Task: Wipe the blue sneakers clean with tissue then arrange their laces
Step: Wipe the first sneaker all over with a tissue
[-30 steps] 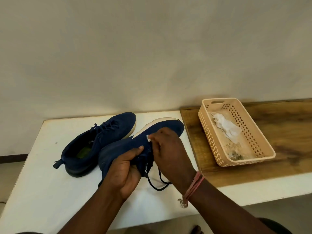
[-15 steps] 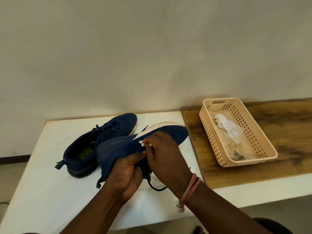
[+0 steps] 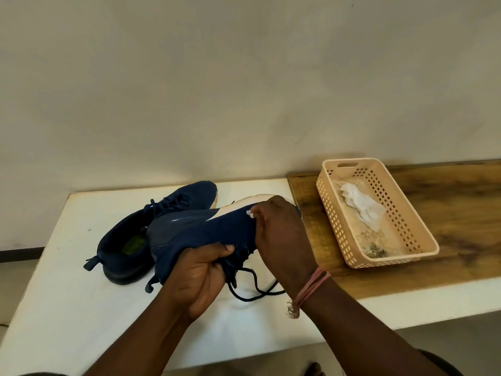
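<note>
Two blue sneakers are on the white table [image 3: 67, 308]. One sneaker [image 3: 130, 240] stands upright at the back left, laces tied. The other sneaker [image 3: 200, 229] is tipped on its side above the table, white sole edge up, and my left hand [image 3: 200, 275] grips it at the lace area. My right hand [image 3: 282, 234] is curled over its toe, pinching a small white tissue [image 3: 250, 213] against the blue upper. Loose dark laces [image 3: 252, 289] hang from the held sneaker onto the table.
A beige perforated plastic basket [image 3: 406, 213] sits on the wooden surface [image 3: 461, 207] to the right, holding a crumpled white tissue [image 3: 360, 207] and some dirt. A plain wall stands right behind the table. The table's front edge is close to my arms.
My left hand has turned the held sneaker further onto its side. My right hand with the tissue has slid along the upper toward the toe.
</note>
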